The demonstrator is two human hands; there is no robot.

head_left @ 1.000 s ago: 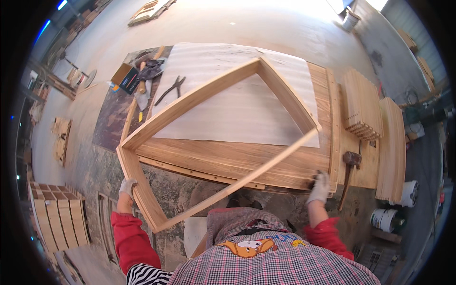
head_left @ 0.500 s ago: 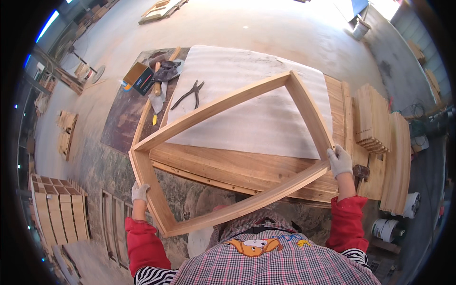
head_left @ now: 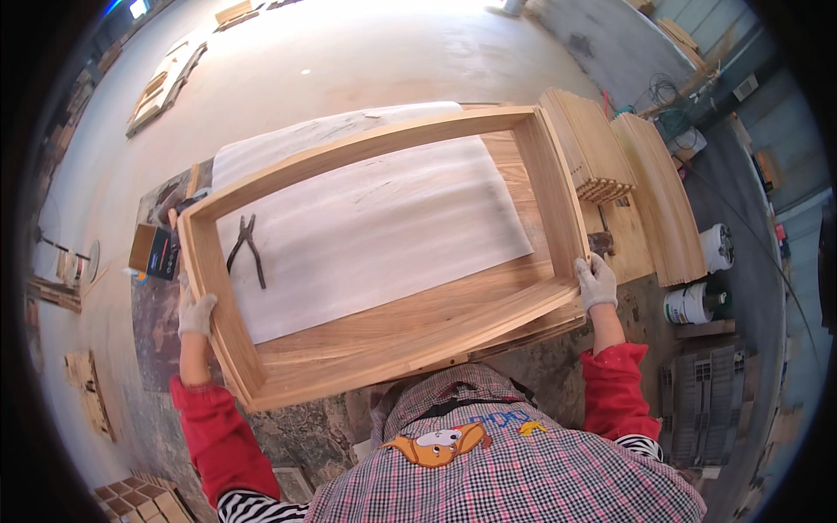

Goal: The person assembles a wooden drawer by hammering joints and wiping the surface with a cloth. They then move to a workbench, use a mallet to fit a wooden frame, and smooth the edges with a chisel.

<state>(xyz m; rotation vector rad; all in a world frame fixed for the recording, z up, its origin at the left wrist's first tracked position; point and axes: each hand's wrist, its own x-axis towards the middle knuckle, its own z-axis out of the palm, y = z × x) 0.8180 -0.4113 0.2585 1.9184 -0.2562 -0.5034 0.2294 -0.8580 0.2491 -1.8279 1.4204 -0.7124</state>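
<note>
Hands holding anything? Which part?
Yes: the rectangular wooden frame. Left hand grips its left short side; right hand grips the right short side near the corner.

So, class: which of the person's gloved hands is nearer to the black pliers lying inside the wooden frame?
Left. The left hand grips the wooden frame just beside the pliers; the right hand holds the opposite end, far across.
</note>
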